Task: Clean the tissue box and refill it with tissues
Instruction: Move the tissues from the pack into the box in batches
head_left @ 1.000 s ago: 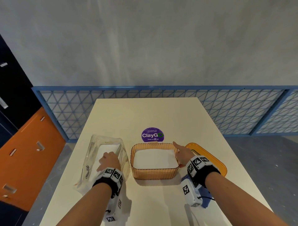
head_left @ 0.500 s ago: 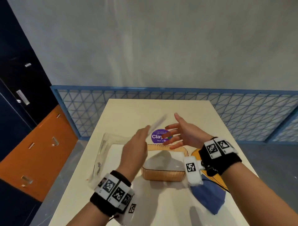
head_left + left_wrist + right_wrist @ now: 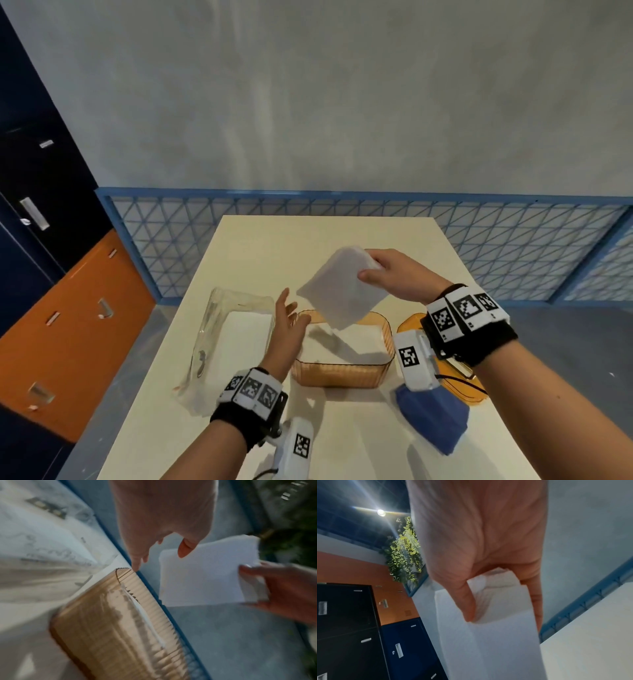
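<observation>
My right hand [image 3: 383,274] pinches a stack of white tissues [image 3: 339,294] by its upper corner and holds it tilted in the air above the amber ribbed tissue box [image 3: 342,375]. White tissues lie inside the box. In the right wrist view the thumb [image 3: 467,605] presses the tissues [image 3: 488,649] against the fingers. My left hand [image 3: 289,320] hovers with straight fingers beside the box's left rim, holding nothing. The left wrist view shows the box [image 3: 120,628], blurred, and the tissues [image 3: 202,574] to the right of the left hand's fingers [image 3: 137,563].
A clear plastic wrapper [image 3: 226,346] with more white tissues lies left of the box. The amber lid [image 3: 462,387] and a blue cloth [image 3: 431,418] lie to its right. The cream table [image 3: 325,236] has a blue mesh fence [image 3: 479,246] behind it, and lockers stand at left.
Both hands rose from the table and came together. The tissue stack passed from my left hand to my right, which now holds it over the box; the left hand has dropped back.
</observation>
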Motion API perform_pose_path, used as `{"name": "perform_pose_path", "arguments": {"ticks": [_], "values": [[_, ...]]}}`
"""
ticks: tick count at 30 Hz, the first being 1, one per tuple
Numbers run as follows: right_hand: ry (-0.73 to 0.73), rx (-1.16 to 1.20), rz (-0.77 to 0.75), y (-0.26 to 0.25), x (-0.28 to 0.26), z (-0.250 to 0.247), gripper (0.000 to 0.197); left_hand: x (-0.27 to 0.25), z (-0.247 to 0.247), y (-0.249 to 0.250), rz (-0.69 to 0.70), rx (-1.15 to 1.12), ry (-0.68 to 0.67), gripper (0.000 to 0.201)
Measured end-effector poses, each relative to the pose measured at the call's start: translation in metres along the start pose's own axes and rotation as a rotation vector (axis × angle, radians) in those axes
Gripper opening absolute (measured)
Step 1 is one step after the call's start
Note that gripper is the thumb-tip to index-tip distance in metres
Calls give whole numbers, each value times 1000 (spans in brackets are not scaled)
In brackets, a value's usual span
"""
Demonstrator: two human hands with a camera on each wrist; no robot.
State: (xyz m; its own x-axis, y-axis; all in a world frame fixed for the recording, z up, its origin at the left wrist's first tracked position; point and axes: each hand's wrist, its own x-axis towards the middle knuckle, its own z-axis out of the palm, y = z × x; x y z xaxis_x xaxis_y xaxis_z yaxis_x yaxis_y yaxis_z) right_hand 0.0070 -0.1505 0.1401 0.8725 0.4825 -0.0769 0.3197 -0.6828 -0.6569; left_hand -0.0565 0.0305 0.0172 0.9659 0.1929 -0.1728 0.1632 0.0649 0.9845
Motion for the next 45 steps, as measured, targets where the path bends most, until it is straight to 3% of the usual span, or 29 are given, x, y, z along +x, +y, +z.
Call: {"name": "perform_pose_path", "arguments": {"ticks": [3, 7, 11, 15, 20, 22, 28, 33, 37, 38, 40, 42, 45], "values": [[43, 156, -10, 4, -5, 4, 28, 13, -8, 1, -174, -374, -38, 66], [113, 386, 33, 31, -11, 23, 25, 20, -12, 8, -48, -77, 1, 36], [131, 535, 222, 76, -19, 67, 17, 10, -6, 1, 115, 229, 15, 17], [178, 423, 321, 92, -19, 96, 18, 6, 4, -16, 94, 409, -21, 25], [268, 329, 340, 89, -10, 87, 15, 8, 4, -22, 139, 336, 78, 22], [273, 371, 398, 92, -6, 84, 25, 8, 4, -20, 133, 338, 134, 24], [163, 158, 522, 89, -1, 93, 45, 16, 12, -17, -34, 732, 178, 59], [124, -197, 414, 82, -4, 105, 56, 27, 20, -18, -73, 1110, 56, 72], [219, -479, 153, 83, -8, 109, 50, 25, 25, -16, 211, 1433, 65, 52], [186, -505, 101, 83, -7, 108, 47, 25, 25, -15, 266, 1463, -2, 47], [-17, -562, 57, 83, -4, 106, 52, 26, 26, -12, 261, 1523, -190, 47], [-257, -592, 129, 84, 0, 105, 63, 31, 23, -10, 162, 1599, -359, 55], [-408, -638, 229, 91, 6, 104, 67, 41, 12, -11, 28, 1697, -507, 61]]}}
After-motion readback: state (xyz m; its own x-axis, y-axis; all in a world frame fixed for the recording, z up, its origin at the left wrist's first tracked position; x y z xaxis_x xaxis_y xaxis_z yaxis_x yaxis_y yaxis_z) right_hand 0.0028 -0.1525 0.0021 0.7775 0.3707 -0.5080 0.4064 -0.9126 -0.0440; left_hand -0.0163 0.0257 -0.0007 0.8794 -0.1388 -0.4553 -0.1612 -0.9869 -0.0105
